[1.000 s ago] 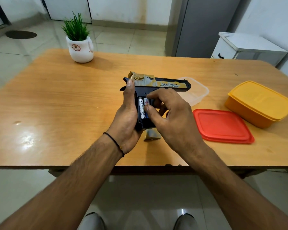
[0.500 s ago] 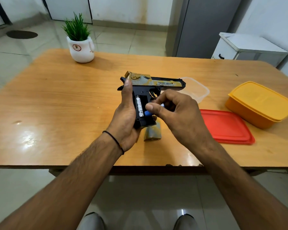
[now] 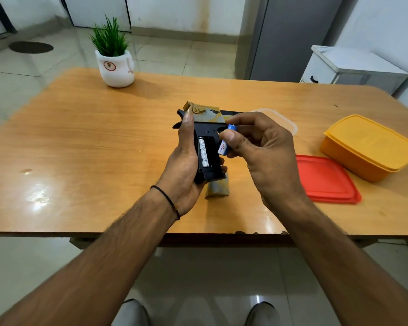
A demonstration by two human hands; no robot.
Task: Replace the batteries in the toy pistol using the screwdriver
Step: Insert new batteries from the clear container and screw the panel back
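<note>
Table (image 3: 104, 142): one pistol (image 3: 207, 131) (two batteries (image 3: 203, 152))

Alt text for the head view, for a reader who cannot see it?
The right hand pinches a blue battery beside the open grip of a black and gold toy pistol, which the left hand holds over a wooden table; another battery sits in the grip. A red lid, a yellow box and a potted plant are on the table.

Potted plant (image 3: 114, 64), yellow box (image 3: 368, 147), red lid (image 3: 325, 180) on table (image 3: 80, 137).
</note>
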